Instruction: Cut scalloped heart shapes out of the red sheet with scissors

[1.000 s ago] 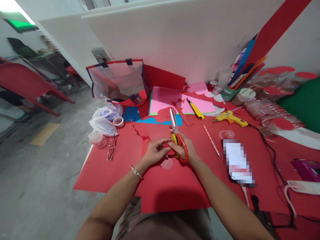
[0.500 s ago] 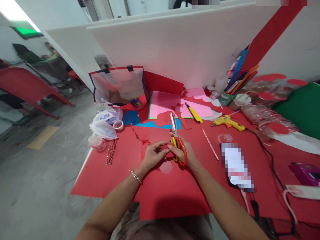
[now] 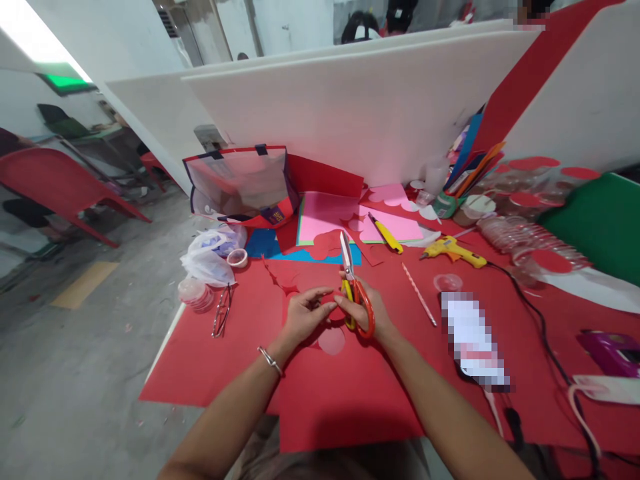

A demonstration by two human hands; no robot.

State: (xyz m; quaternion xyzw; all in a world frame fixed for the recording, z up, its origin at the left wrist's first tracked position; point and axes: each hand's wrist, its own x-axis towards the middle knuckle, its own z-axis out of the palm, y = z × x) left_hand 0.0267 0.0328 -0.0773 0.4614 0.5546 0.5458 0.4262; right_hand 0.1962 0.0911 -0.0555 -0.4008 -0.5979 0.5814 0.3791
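My right hand (image 3: 373,312) grips orange-handled scissors (image 3: 353,288) with the blades closed and pointing away from me. My left hand (image 3: 304,313) pinches a small piece of red paper (image 3: 334,307) that both hands meet on, just above a large red sheet (image 3: 345,393) lying on the table. A round hole (image 3: 331,341) shows in that sheet right below my hands. A bracelet sits on my left wrist.
Glasses (image 3: 221,311), a tape roll (image 3: 237,257) and a plastic bag (image 3: 210,250) lie to the left. A yellow cutter (image 3: 386,233), glue gun (image 3: 453,251) with cable, striped straw (image 3: 419,293) and pink paper (image 3: 325,212) lie beyond. White boards (image 3: 360,113) stand behind. Lidded cups (image 3: 530,233) sit right.
My hands and the scissors stay in nearly the same place, fingers shifting slightly on the small red piece. The view has tilted up a little, showing more above the white boards.
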